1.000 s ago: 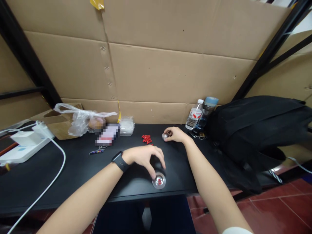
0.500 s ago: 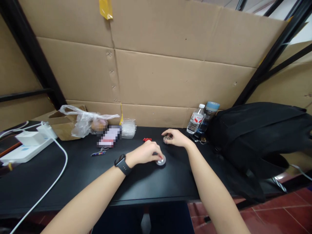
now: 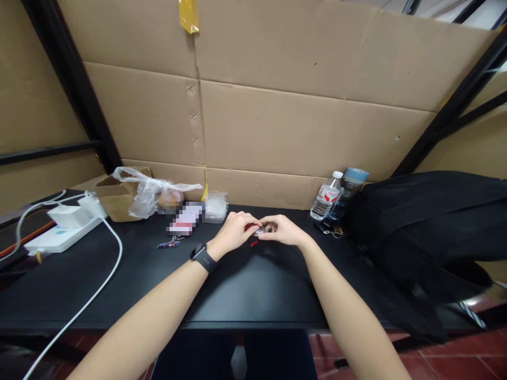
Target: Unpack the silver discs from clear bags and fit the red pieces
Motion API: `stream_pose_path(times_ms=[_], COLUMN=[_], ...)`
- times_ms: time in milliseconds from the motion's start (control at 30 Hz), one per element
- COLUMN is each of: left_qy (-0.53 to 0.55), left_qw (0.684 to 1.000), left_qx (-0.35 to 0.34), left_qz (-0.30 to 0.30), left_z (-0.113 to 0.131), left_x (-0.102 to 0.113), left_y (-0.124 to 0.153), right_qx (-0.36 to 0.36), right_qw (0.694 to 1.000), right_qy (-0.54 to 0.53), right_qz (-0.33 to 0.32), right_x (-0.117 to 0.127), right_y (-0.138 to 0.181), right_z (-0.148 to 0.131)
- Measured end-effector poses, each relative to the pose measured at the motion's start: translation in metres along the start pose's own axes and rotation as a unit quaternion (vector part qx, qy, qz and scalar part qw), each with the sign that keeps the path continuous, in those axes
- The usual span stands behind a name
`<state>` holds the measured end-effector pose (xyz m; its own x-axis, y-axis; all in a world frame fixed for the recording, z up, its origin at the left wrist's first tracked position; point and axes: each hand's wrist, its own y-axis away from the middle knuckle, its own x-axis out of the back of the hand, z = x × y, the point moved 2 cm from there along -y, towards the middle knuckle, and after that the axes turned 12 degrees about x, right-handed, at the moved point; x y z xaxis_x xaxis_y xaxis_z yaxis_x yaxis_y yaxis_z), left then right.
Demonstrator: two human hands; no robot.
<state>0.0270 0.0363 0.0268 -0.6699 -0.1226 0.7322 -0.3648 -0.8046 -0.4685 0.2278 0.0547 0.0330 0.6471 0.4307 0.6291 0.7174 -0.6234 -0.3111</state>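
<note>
My left hand (image 3: 238, 232), with a black smartwatch (image 3: 201, 256) on its wrist, is closed in a pinch on small red pieces (image 3: 249, 227) just above the table. Meeting it from the other side, my right hand (image 3: 285, 231) curls its thumb and fingers around a small round clear container (image 3: 260, 232). The fingers of both hands nearly touch and cover much of the container. On the black table below them lies one loose red piece (image 3: 254, 243).
Left of my hands are a clear plastic pack (image 3: 216, 207), a phone-like item (image 3: 186, 219), a tied plastic bag (image 3: 144, 198), a cardboard box (image 3: 119, 203) and a white power strip (image 3: 63, 235). Rightward stand a water bottle (image 3: 326, 196), a blue-lidded bottle (image 3: 354, 184) and a black backpack (image 3: 423, 227).
My left hand has moved away from me, from the clear disc on the table to the red pieces. My right hand now meets it. The view has shifted slightly left.
</note>
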Motion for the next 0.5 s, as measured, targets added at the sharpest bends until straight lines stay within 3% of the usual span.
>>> stream_pose_path(times_ms=[367,500], left_qy=[0.113,0.157], left_qw=[0.993,0.980], left_qx=[0.026,0.060], left_qz=[0.022,0.111], left_z=[-0.003,-0.002], left_x=[0.001,0.005], left_y=[-0.002,-0.002], right_qx=[0.006,-0.012], right_qw=[1.000,0.994], right_qy=[0.006,-0.041], right_qz=[0.016,0.097], right_x=[-0.005,-0.001], right_y=[0.000,0.000], right_z=[0.003,0.009])
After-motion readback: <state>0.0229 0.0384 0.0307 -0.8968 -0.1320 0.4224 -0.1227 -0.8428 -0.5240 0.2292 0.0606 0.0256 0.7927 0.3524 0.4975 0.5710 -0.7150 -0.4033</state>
